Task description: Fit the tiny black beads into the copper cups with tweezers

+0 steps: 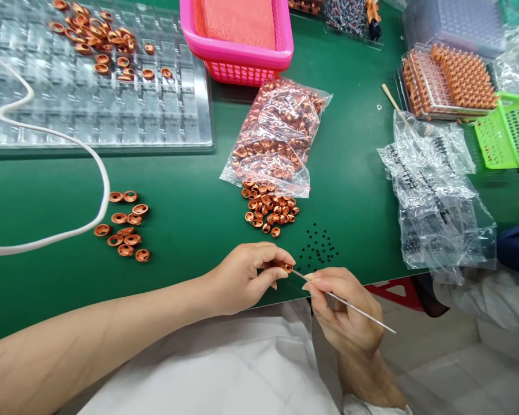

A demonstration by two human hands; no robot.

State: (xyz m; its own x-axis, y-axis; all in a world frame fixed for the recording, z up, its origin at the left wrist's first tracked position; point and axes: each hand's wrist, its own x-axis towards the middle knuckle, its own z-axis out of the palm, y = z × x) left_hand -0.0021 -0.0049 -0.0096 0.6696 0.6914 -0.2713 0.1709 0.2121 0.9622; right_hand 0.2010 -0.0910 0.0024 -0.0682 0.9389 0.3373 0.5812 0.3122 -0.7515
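Between thumb and fingers, my left hand [242, 279] pinches a small copper-coloured cup-shaped part [288, 268] at the table's front edge. My right hand [348, 305] grips a thin metal rod [358, 310] like a pen, and the rod's tip meets the copper part. Just beyond my hands, tiny black pieces [318, 248] lie scattered on the green table. A pile of copper parts [270, 210] spills below a clear plastic bag [277, 135] full of the same parts. Further left, a loose group of larger-looking copper cups [125, 230] rests on the table.
A clear plastic tray [155, 115] with copper parts on it lies at the back left, crossed by a white cable [99, 167]. Pink baskets [237, 55] stand behind the bag. At right are plastic bags [432, 190], a tray of copper parts [450, 80] and a green basket [506, 129].
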